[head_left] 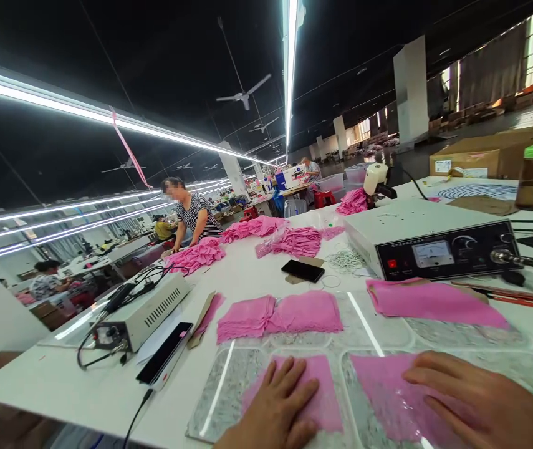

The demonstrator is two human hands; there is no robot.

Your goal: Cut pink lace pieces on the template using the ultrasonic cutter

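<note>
My left hand (280, 405) lies flat with fingers spread on a thin pink fabric piece (329, 390). Beside it, my right hand (472, 393) rests over a second pink piece (381, 386), its fingers stretched out and the thumb apart. That piece looks shiny in places; whether a clear film covers it I cannot tell. Both pieces lie on a glossy, grey-patterned work surface (219, 374) with pale rounded outlines. Just beyond the hands sit two adjoining stacks of pink pieces, a left stack (246, 317) and a right stack (307, 310). A longer pink cloth (434, 302) lies folded at right.
A metered control box (434, 243) stands at right, near orange-handled tweezers (518, 296). At left are another box with cables (147, 312) and a phone (166, 352). A second phone (302, 270) lies mid-table. Across the table, a person (191, 215) handles pink fabric (198, 254).
</note>
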